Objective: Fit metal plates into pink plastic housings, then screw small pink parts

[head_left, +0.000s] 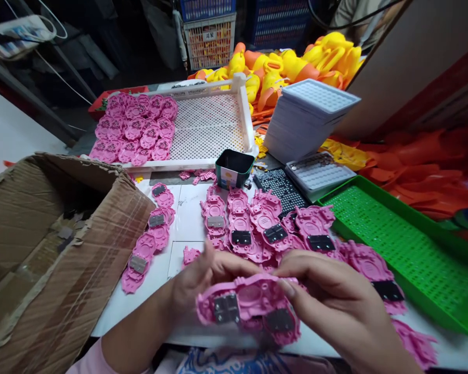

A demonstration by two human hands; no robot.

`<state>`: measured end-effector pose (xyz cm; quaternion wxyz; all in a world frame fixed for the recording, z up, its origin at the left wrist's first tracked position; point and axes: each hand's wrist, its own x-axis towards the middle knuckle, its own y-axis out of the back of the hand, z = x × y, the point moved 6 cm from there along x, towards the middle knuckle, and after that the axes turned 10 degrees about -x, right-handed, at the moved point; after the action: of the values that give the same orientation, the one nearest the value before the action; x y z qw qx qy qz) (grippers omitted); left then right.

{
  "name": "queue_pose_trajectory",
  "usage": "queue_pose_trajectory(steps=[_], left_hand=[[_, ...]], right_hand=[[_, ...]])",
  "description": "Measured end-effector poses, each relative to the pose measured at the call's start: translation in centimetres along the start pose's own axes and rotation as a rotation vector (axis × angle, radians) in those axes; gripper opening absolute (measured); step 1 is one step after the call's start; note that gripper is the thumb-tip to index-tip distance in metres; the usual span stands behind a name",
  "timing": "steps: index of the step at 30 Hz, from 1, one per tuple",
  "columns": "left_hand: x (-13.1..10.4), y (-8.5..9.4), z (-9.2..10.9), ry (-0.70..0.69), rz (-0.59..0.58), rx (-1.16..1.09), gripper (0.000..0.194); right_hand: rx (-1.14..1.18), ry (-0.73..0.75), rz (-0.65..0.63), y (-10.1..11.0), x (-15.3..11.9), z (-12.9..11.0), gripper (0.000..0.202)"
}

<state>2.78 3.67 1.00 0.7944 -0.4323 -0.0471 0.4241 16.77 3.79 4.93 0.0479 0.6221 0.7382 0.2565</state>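
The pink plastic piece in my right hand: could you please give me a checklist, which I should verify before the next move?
1. Right hand has a grip on the pink plastic piece: ok, thumb at its edge.
2. Left hand also touches it: cannot tell; the fingers are partly hidden behind it.
3. It is one single piece, not two together: cannot tell.
4. Dark rectangular plates present on it: ok, two show.
5. Area just beyond the hands free of parts: not ok; pink plastic shells lie there.
6. Brown cardboard box open: ok.
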Motion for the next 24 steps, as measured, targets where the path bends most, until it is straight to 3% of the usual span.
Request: queue_pose_trajectory(steps=[4,6,9,11,13,14,15,20,24], left_hand=[[-0.8,0.3,-1.7,0.298,-0.120,0.056,0.058],[-0.9,0.6,-1.9,0.341,-0.136,0.058,0.047],[-0.6,0.7,-1.3,0.270,-0.211,0.075,0.026],[-0.2,0.4,-0.8,0.184,-0.293,0.066,0.017],[0.1,0.2,-0.5,0.116,-0.343,0.018,0.018],[0.2,0.1,-0.5,0.096,-0.348,-0.023,0.019],[0.3,0.1,-0.6,0.087,-0.338,-0.067,0.020],[0.3,0.6,-1.1,0.082,-0.231,-0.215,0.023],[0.4,1.0,-1.0,0.083,-0.204,-0.269,0.013]], right_hand=[[-0.115,-0.089,-0.173,-0.7,0.8,-1.0,0.017],[-0.137,-0.095,-0.352,-1.4,2.0,-1.9,0.019],[-0.162,0.001,-0.697,-2.7,5.1,-3.3,0.021],[-0.275,0.173,-0.714,-3.4,8.7,-4.0,0.025],[-0.646,0.390,-0.592,-4.6,12.6,-4.0,0.023],[-0.874,0.544,-0.590,-6.1,13.9,-3.8,0.020],[-0.970,0.609,-0.611,-7.6,15.2,-3.2,0.020],[-1.250,0.760,-0.821,-14.2,18.6,0.5,0.020],[-1.436,0.778,-0.949,-16.5,19.7,2.6,0.014]])
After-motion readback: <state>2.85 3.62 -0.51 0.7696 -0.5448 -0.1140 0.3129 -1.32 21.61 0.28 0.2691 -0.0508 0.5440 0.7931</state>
